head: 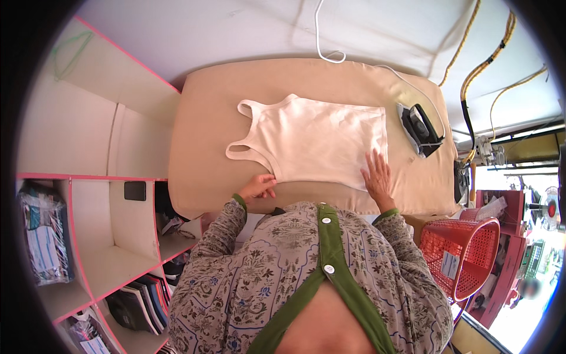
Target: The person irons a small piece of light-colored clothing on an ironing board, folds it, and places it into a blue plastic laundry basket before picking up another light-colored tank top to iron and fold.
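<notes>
A white tank top (318, 137) lies spread sideways on a padded ironing table (208, 115) with a beige cloth cover. Its shoulder straps point left and its hem lies to the right. My left hand (261, 186) pinches the near edge of the top at the underarm, between thumb and fingers. My right hand (378, 177) rests flat with fingers apart on the near corner by the hem. To the right of the hem, an electric iron (420, 128) sits on the cover, its white cord (411, 82) running to the table's back.
Shelving (119, 283) with pink edges stands at the left, holding folded clothes and plastic-wrapped packs (44, 239). A red plastic basket (460, 259) is at the right. Yellowish cables (482, 66) hang along the wall, and a white cable loop (331, 57) touches the table's back edge.
</notes>
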A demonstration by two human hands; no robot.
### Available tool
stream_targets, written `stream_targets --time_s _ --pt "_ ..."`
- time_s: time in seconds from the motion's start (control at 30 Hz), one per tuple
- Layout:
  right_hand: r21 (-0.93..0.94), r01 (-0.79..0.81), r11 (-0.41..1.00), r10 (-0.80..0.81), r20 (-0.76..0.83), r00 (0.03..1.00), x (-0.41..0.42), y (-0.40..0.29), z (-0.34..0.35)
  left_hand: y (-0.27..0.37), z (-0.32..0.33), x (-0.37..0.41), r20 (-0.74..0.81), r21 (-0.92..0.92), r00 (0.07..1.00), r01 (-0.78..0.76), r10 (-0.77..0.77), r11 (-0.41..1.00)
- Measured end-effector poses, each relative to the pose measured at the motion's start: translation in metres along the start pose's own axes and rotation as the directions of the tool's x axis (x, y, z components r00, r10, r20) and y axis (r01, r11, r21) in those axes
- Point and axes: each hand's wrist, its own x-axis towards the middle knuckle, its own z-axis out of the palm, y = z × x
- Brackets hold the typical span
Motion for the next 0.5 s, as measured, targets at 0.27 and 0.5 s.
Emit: stream_targets --time_s 0.27,0.5 --pt "0.838 -0.069 0.541 -0.103 0.148 0.984 0.053 -0.12 0.035 0.006 -0.113 0.008 -0.661 0.446 0.693 0.056 0.287 0.893" --pt "0.714 0.153 0.683 -0.373 0.161 0.914 0.06 -0.234 0.071 0.001 -0.127 0.045 -0.671 0.673 0.635 0.302 0.384 0.675"
